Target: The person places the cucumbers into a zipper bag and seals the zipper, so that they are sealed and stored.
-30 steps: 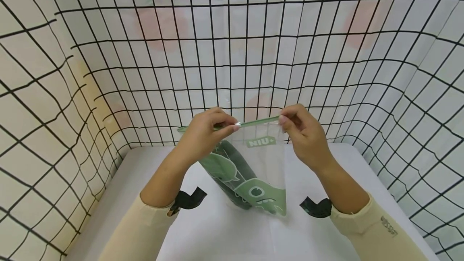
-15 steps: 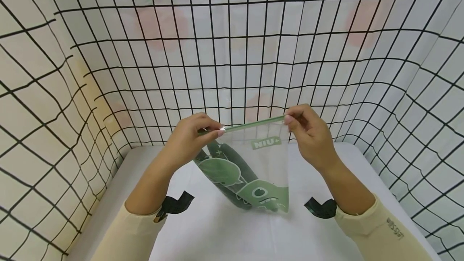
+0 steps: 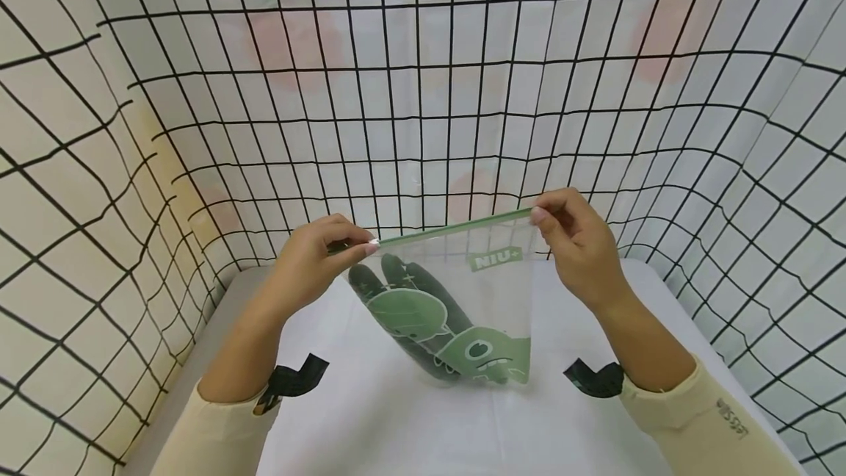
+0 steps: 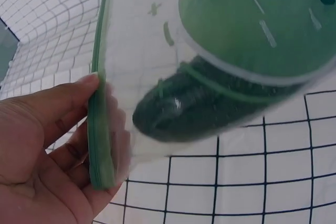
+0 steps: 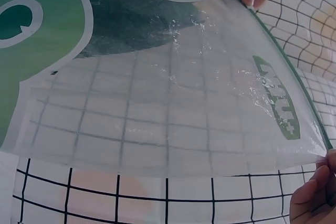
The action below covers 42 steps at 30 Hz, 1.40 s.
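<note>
A clear zip bag (image 3: 505, 300) with green cartoon prints and "NIU+" lettering hangs between my two hands. Long dark green cucumbers (image 4: 178, 114) lie slanted inside it, their tips toward the upper left; the printing partly hides them. At the left end of the green zip strip (image 3: 456, 228), my left hand (image 3: 307, 263) pinches the strip at the small white slider (image 3: 374, 242) between thumb and fingers. The right top corner is pinched by my right hand (image 3: 581, 252). From the slider to the right hand the strip runs taut and looks pressed together.
Beneath the bag is a white-covered table (image 3: 370, 424). Black wire grid panels (image 3: 449, 94) stand at the back and on both sides, with pale cloth behind them. A black strap piece (image 3: 297, 377) sticks out at each wrist.
My left hand has slid left along the zip strip with the white slider, uncovering more of the strip and the cucumber tips. My right hand has shifted slightly right, still pinching the corner.
</note>
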Tool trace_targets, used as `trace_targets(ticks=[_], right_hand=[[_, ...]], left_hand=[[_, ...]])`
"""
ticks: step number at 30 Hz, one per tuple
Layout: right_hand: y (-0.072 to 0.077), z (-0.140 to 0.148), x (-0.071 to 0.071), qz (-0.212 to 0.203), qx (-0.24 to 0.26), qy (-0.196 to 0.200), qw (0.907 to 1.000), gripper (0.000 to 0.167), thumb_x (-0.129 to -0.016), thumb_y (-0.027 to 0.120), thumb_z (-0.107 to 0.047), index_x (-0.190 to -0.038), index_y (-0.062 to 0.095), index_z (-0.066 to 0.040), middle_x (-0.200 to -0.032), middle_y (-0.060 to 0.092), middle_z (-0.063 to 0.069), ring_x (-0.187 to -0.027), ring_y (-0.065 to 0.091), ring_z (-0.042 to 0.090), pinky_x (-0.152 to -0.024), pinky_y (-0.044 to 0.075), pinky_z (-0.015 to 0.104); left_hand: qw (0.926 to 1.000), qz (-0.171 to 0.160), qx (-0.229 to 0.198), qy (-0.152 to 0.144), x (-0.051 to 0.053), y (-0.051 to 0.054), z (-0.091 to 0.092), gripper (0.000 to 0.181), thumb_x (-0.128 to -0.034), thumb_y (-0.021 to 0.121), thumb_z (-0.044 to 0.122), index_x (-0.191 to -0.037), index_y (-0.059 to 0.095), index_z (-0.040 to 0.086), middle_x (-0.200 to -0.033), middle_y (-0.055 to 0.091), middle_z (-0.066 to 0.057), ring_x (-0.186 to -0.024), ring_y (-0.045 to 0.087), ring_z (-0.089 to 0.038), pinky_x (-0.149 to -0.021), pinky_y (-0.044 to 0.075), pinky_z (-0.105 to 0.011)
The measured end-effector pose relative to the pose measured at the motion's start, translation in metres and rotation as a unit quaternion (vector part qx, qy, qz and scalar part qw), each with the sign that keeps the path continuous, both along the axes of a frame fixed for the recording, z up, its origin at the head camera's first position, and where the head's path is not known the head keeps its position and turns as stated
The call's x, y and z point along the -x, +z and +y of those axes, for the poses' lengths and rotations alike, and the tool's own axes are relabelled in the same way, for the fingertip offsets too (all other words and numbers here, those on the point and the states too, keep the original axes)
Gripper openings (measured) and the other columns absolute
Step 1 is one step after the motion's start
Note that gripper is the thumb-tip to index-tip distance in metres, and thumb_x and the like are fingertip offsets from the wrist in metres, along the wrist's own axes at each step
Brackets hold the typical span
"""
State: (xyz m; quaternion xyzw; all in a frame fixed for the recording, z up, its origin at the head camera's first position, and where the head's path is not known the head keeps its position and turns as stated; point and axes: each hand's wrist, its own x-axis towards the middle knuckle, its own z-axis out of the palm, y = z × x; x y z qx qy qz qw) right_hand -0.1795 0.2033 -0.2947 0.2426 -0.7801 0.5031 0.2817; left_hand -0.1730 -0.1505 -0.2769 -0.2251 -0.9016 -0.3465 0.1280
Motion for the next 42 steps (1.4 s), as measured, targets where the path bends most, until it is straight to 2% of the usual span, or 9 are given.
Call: trace_targets(ticks=[8,12,19,23,26,29,33,37,42], right_hand=[[-0.003,0.006,0.004,0.016,0.016,0.009,0.9997,0.013,-0.101,0.055,0.0,-0.113,0.06,0.002,-0.09,0.055,-0.004,-0.073,0.046,0.01,-0.059,0.041,0.019],[-0.002,0.008,0.004,0.007,0.016,0.002,0.9998,0.013,-0.102,0.055,-0.002,-0.113,0.06,0.002,-0.089,0.055,-0.002,-0.07,0.047,0.011,-0.057,0.042,0.019],[-0.002,0.011,0.003,-0.021,0.023,-0.008,0.9995,0.013,-0.103,0.054,-0.007,-0.112,0.059,0.001,-0.091,0.055,-0.002,-0.068,0.05,0.015,-0.057,0.048,0.019],[-0.004,0.012,0.004,-0.016,0.03,0.012,0.9993,0.013,-0.103,0.054,-0.005,-0.112,0.057,0.004,-0.092,0.054,0.002,-0.067,0.05,0.015,-0.056,0.05,0.018],[-0.005,0.013,0.005,-0.016,0.041,0.029,0.9986,0.014,-0.103,0.053,-0.003,-0.113,0.054,0.006,-0.091,0.053,0.004,-0.064,0.05,0.014,-0.053,0.051,0.018],[-0.007,0.012,0.006,-0.026,0.056,0.03,0.9976,0.016,-0.103,0.053,-0.005,-0.113,0.054,0.007,-0.092,0.053,0.003,-0.058,0.051,0.014,-0.05,0.051,0.02],[-0.007,0.011,0.007,-0.048,0.083,0.03,0.995,0.019,-0.104,0.054,-0.009,-0.115,0.053,0.006,-0.089,0.058,0.002,-0.05,0.055,0.015,-0.049,0.054,0.023],[-0.007,0.009,0.009,-0.066,0.092,0.051,0.9923,0.02,-0.105,0.052,-0.013,-0.116,0.052,0.004,-0.089,0.065,0.003,-0.052,0.063,0.017,-0.051,0.06,0.029],[-0.007,0.007,0.02,-0.083,0.114,0.087,0.9861,0.018,-0.106,0.05,-0.017,-0.116,0.051,-0.001,-0.103,0.067,0.005,-0.067,0.074,0.016,-0.058,0.064,0.036]], left_hand=[[0.9999,-0.006,0.006,0.008,-0.002,-0.005,-0.021,0.014,-0.0954,0.071,0.021,-0.105,0.076,0.013,-0.102,0.069,0.002,-0.091,0.062,-0.015,-0.077,0.056,-0.027],[0.9998,-0.01,0.01,0.01,-0.003,-0.005,-0.03,0.013,-0.0962,0.07,0.022,-0.105,0.076,0.014,-0.1,0.069,0.003,-0.09,0.061,-0.015,-0.078,0.055,-0.027],[0.9982,-0.051,-0.027,-0.015,-0.005,-0.005,-0.039,0.015,-0.0974,0.069,0.022,-0.107,0.075,0.013,-0.096,0.068,-0.002,-0.082,0.067,-0.016,-0.071,0.059,-0.025],[0.9956,-0.082,-0.043,-0.014,-0.006,-0.005,-0.04,0.017,-0.0983,0.067,0.024,-0.109,0.073,0.012,-0.096,0.074,-0.004,-0.08,0.071,-0.014,-0.075,0.062,-0.029],[0.9915,-0.115,-0.058,-0.015,-0.006,-0.006,-0.037,0.022,-0.1003,0.064,0.028,-0.113,0.069,0.011,-0.099,0.077,-0.006,-0.081,0.074,-0.014,-0.08,0.063,-0.032],[0.9854,-0.146,-0.083,-0.031,-0.003,-0.01,-0.033,0.024,-0.1008,0.064,0.026,-0.116,0.064,0.008,-0.106,0.076,-0.009,-0.087,0.077,-0.018,-0.083,0.064,-0.032],[0.9804,-0.157,-0.107,-0.052,0.002,-0.015,-0.028,0.025,-0.0976,0.067,0.013,-0.12,0.061,0.006,-0.111,0.073,-0.012,-0.092,0.076,-0.022,-0.082,0.064,-0.03],[0.975,-0.168,-0.136,-0.052,0.007,-0.018,-0.025,0.025,-0.0988,0.064,0.009,-0.123,0.062,0.006,-0.11,0.073,-0.015,-0.087,0.077,-0.022,-0.082,0.064,-0.029],[0.9595,-0.189,-0.199,-0.063,0.014,-0.018,-0.023,0.024,-0.1014,0.059,0.007,-0.125,0.06,0.004,-0.111,0.068,-0.019,-0.083,0.077,-0.021,-0.083,0.065,-0.033]])
